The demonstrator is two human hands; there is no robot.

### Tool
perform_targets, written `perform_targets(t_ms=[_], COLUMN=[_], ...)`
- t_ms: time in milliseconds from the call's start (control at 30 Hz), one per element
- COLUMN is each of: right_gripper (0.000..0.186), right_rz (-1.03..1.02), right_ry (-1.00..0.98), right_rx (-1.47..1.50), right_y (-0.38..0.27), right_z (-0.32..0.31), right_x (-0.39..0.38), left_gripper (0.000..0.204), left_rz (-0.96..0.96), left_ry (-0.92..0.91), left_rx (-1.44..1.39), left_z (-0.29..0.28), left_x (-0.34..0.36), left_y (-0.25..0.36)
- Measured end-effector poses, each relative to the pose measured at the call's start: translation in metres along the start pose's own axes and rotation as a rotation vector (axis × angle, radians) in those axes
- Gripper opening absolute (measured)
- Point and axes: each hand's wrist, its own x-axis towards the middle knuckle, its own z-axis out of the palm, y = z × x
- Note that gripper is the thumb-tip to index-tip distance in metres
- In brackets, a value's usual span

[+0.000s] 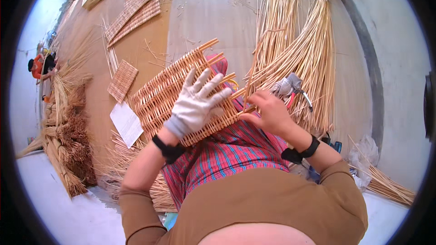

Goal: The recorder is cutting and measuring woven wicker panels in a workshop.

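A woven wicker panel (168,88) lies tilted across my lap, with thick stake ends sticking out at its right edge. My left hand (197,102), in a white knitted glove, rests flat on the panel with its fingers spread. At the panel's right edge my bare right hand (268,112) has thumb and fingers closed round a thin wicker strand (249,79). That strand bends up and away over the loose rods. Part of the grip is hidden behind my fingers.
Long bundles of wicker rods (318,41) lie at the far right, with a grey glove (287,85) and red-handled cutters (305,97) on them. Finished woven strips (136,11), a small woven square (122,80) and a paper sheet (126,124) lie left. Brushy bundles (68,131) line the left wall.
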Motion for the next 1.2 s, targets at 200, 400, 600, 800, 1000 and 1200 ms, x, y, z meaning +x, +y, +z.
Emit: perform_targets(t_ms=[200, 400, 600, 800, 1000, 1200], right_gripper=[0.054, 0.051, 0.044, 0.05, 0.037, 0.051], right_rz=[0.002, -0.025, -0.065, -0.017, -0.032, -0.284], right_ry=[0.033, 0.037, 0.06, 0.04, 0.056, 0.044], right_rx=[-0.095, -0.091, -0.109, 0.006, 0.374, 0.15], right_y=[-0.027, -0.027, -0.017, -0.018, -0.026, -0.029], right_z=[0.027, 0.041, 0.056, 0.037, 0.016, 0.022], right_x=[0.001, 0.01, 0.017, 0.001, -0.025, -0.026], left_gripper=[0.059, 0.045, 0.045, 0.073, 0.089, 0.085], left_rz=[-0.017, -0.005, -0.032, -0.125, -0.239, -0.404], left_ry=[-0.027, 0.069, 0.078, 0.03, 0.006, 0.14], left_rx=[-0.008, -0.014, 0.033, -0.139, 0.034, 0.057], left_z=[0.021, 0.027, 0.045, 0.005, 0.024, 0.024], left_x=[0.017, 0.015, 0.009, -0.002, -0.071, -0.061], left_y=[-0.005, -0.015, -0.025, 0.007, 0.043, 0.016])
